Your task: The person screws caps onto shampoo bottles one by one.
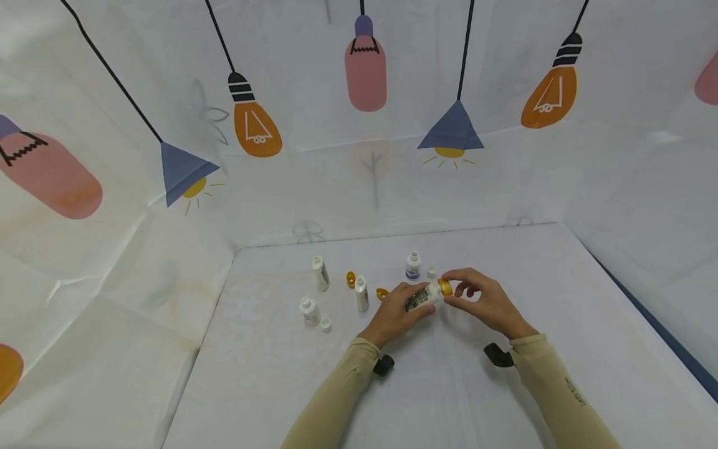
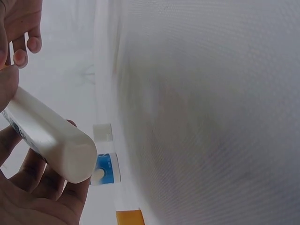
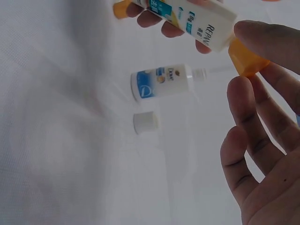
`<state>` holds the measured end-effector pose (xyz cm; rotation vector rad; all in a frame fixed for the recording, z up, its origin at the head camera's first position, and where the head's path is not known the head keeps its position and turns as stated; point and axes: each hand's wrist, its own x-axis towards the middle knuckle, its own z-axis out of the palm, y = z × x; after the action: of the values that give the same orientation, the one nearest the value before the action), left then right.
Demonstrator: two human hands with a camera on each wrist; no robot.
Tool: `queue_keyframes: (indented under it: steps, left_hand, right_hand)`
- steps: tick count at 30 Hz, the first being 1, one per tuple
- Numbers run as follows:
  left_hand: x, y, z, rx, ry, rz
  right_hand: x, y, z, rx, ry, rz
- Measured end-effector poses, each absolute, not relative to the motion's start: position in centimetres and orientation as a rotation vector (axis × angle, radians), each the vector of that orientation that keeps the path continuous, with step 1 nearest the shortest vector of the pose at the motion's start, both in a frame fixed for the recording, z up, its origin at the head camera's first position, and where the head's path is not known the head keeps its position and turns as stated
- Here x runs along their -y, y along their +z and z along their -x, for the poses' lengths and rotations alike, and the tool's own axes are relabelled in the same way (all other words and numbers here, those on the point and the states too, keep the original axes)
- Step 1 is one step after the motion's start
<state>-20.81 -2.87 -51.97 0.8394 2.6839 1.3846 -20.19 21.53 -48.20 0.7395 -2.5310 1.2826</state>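
Note:
My left hand (image 1: pixel 399 312) grips a white bottle (image 1: pixel 422 298) with a printed label, tilted with its top toward the right. At that top my right hand (image 1: pixel 487 301) pinches an orange cap (image 1: pixel 445 287) between thumb and fingers. In the right wrist view the orange cap (image 3: pixel 247 57) sits at the neck end of the bottle (image 3: pixel 213 26). The left wrist view shows the smooth base of the bottle (image 2: pixel 70 152), with the left fingers (image 2: pixel 47 183) wrapped beneath it.
Behind the hands stands an open white and blue bottle (image 1: pixel 413 266) beside a white cap (image 1: pixel 431 272). Two slim white bottles (image 1: pixel 321 274) (image 1: pixel 361 294) stand left, near orange caps (image 1: pixel 351 279) (image 1: pixel 382 293). A shorter white bottle (image 1: pixel 310 312) has a white cap (image 1: pixel 326 325) beside it.

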Motion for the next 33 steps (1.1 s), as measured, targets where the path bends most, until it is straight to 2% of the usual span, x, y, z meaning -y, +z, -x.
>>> queue_keyframes:
  steps: [33]
  left_hand:
    - [2.7,-50.7,20.7,-2.699,1.255,-0.852]
  right_hand:
    - [-21.9,-47.4,20.2,2.518,1.311,-0.840]
